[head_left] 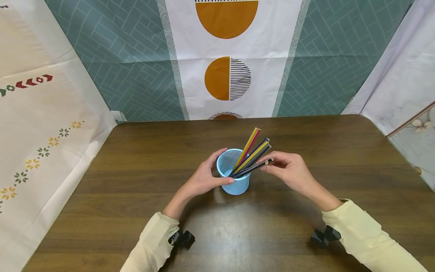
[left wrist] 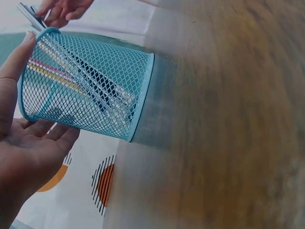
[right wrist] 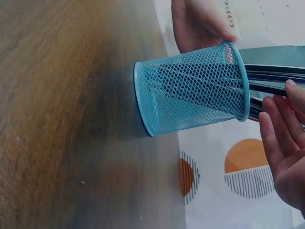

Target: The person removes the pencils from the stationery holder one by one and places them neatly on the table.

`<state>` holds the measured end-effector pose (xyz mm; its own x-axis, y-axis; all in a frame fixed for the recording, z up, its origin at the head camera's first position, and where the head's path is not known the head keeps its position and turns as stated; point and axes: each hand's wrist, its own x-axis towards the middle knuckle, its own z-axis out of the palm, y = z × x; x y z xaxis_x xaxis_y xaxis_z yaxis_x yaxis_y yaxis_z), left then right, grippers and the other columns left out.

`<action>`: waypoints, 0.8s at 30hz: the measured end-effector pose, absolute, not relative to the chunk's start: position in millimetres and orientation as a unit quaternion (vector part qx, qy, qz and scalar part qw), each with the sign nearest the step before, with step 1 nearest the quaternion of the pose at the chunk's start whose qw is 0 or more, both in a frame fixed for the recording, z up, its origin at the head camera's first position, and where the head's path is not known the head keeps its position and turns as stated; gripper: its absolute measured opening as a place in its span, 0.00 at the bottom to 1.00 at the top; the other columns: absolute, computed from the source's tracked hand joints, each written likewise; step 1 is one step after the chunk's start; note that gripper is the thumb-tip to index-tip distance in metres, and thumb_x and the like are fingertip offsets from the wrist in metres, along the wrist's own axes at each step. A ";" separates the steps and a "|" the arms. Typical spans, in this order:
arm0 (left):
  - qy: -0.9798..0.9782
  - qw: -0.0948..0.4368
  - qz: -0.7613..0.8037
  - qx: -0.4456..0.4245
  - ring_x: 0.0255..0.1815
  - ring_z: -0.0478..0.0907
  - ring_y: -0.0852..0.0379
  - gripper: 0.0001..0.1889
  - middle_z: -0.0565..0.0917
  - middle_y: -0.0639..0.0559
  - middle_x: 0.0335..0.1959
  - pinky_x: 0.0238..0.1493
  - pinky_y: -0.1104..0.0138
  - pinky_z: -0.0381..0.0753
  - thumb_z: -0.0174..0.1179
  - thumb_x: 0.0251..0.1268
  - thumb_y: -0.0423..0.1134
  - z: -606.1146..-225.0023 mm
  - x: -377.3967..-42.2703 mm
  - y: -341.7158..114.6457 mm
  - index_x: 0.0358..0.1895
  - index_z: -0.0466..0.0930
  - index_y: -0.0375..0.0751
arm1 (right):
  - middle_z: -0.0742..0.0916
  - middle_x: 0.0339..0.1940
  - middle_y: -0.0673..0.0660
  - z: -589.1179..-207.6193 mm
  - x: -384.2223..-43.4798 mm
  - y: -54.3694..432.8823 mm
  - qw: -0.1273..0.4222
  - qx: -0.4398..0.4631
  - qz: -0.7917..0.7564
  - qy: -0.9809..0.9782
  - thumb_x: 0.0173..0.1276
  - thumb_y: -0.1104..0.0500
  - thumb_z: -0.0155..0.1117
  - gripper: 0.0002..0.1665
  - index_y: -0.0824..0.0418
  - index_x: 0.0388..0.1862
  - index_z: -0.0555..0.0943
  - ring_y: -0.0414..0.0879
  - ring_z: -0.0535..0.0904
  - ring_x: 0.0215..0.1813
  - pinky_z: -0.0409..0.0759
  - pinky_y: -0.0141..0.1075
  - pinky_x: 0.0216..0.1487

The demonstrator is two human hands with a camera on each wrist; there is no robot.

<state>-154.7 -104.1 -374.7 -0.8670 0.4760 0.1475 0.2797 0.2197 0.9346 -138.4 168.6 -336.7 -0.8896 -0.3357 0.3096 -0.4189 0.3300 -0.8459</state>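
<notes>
A light blue mesh pencil cup (head_left: 238, 187) stands upright on the table. My left hand (head_left: 207, 175) grips it from the left, with the thumb at the near rim and the fingers around the far side. Several pencils lean to the right inside the cup, among them a red pencil (head_left: 252, 142), a yellow pencil (head_left: 249, 156) and black pencils (head_left: 253, 169). To the right of the rim, my right hand (head_left: 289, 168) pinches the outer ends of the lowest black pencils between thumb and fingers. Through the mesh, the pencils' lower ends show in the left wrist view.
The brown wooden table (head_left: 136, 181) extends around the cup on all sides. Behind it hangs a teal and white cloth (head_left: 265, 75) with orange circles. Pale patterned cloths hang at the left and right sides. A black wrist camera (head_left: 181, 238) sits at each cuff.
</notes>
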 end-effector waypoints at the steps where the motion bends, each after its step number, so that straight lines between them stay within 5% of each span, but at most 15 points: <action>1: 0.776 0.085 0.575 0.244 0.61 0.71 0.45 0.48 0.71 0.42 0.63 0.63 0.51 0.67 0.74 0.51 0.39 -374.4 -154.4 -104.0 0.74 0.54 0.35 | 0.87 0.34 0.50 -336.3 -138.2 168.8 0.045 0.231 0.527 -0.816 0.59 0.70 0.70 0.09 0.65 0.40 0.86 0.44 0.79 0.28 0.77 0.31 0.28; 12: 0.777 0.088 0.574 0.242 0.60 0.72 0.47 0.49 0.71 0.44 0.63 0.62 0.52 0.68 0.74 0.50 0.43 -375.5 -155.1 -103.6 0.74 0.55 0.38 | 0.88 0.30 0.60 -325.9 -135.5 168.4 0.138 0.218 0.530 -0.808 0.57 0.73 0.70 0.07 0.69 0.36 0.86 0.36 0.83 0.28 0.76 0.26 0.27; 20: 0.779 0.085 0.573 0.241 0.60 0.72 0.46 0.49 0.73 0.43 0.62 0.62 0.52 0.68 0.74 0.50 0.41 -374.3 -154.9 -103.9 0.74 0.55 0.35 | 0.88 0.28 0.45 -319.7 -138.2 170.9 0.197 0.233 0.526 -0.794 0.52 0.76 0.72 0.10 0.67 0.34 0.87 0.36 0.80 0.25 0.68 0.26 0.21; 24: 0.778 0.085 0.574 0.240 0.60 0.72 0.45 0.48 0.73 0.42 0.62 0.63 0.51 0.67 0.74 0.51 0.40 -373.0 -154.1 -103.6 0.74 0.55 0.35 | 0.88 0.29 0.45 -315.6 -140.6 170.9 0.209 0.243 0.536 -0.781 0.52 0.77 0.71 0.11 0.68 0.34 0.87 0.36 0.78 0.25 0.69 0.25 0.22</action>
